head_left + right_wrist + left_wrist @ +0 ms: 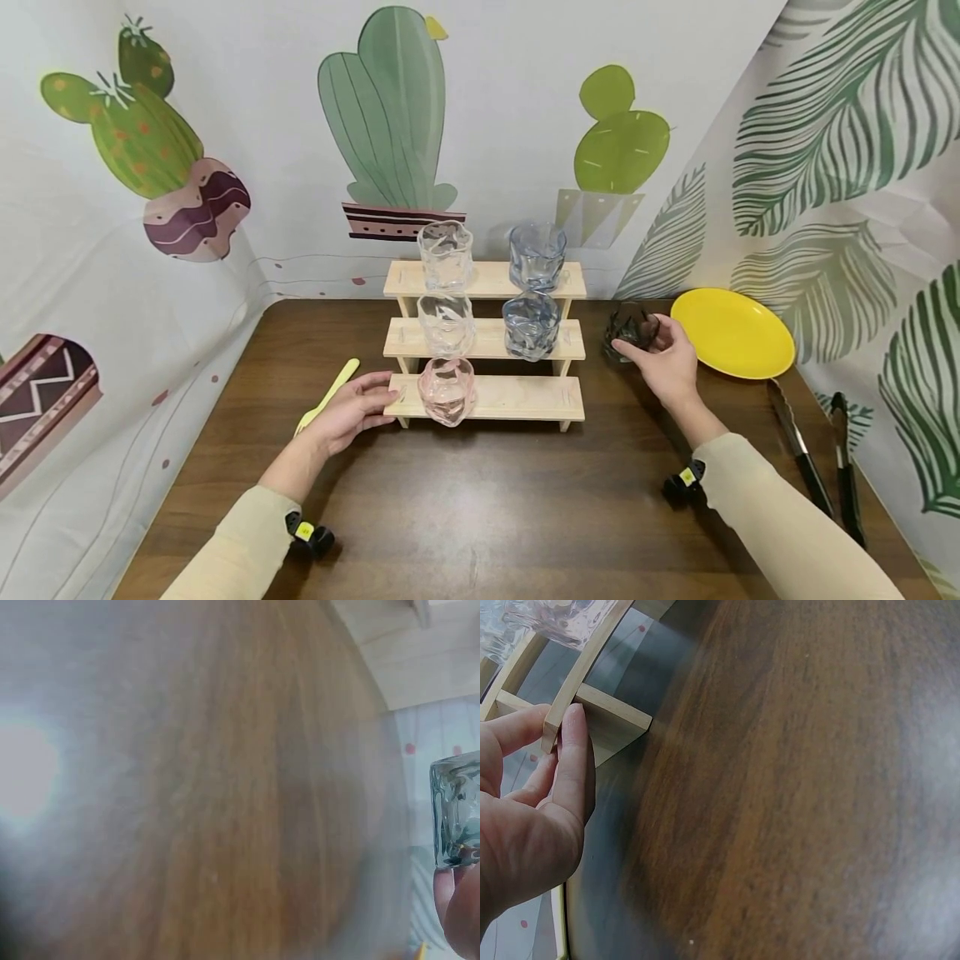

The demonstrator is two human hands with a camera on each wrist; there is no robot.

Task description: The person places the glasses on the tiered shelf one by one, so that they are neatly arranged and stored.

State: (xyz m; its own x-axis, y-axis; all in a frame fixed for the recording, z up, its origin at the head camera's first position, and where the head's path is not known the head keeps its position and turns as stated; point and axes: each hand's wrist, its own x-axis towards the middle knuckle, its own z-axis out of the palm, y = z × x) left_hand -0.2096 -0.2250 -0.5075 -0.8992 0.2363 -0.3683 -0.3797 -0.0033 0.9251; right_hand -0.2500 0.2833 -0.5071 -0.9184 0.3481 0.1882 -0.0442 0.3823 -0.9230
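My left hand (358, 410) pinches the left end of the lowest step of a three-step wooden display rack (525, 397). In the left wrist view, the thumb and fingers lie on either side of that board (564, 705). To the right of the rack, my right hand (670, 362) grips a dark grey glass tumbler (630, 327) by its side; only part of this glass (456, 814) shows in the right wrist view. A pink glass (447, 392) stands on the lowest step. Clear (446, 325) and blue (531, 325) glasses share the middle step, with another clear (446, 257) and blue glass (537, 257) on top.
A yellow plate (732, 333) lies at the back right of the brown wooden table (480, 500). Black-handled tongs (806, 475) rest along the right edge. A pale yellow fork (327, 395) lies beside my left hand. Cactus-printed cloth (510, 125) hangs behind the table.
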